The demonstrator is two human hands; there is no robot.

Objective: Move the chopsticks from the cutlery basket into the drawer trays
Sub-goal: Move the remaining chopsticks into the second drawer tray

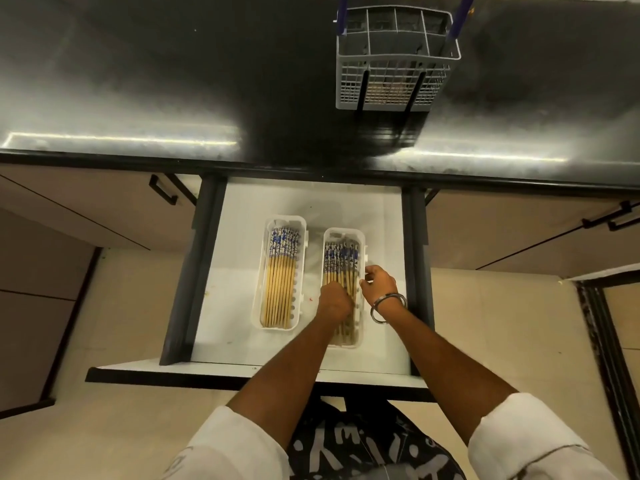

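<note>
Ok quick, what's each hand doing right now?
Left hand: fingers curled on the chopsticks in the right tray.
Right hand: gripping that tray's edge.

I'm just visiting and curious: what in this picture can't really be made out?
- Cutlery basket, head view: its mesh walls and the steep angle hide whether any chopsticks remain inside.
- Right tray: the left hand covers the chopsticks beneath it, so its grip is unclear.
- Right hand: fingers sit at the tray's rim; contact is too small to judge.

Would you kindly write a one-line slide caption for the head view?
Both hands, left hand and right hand, settle chopsticks into the right drawer tray; the cutlery basket stands on the counter.
</note>
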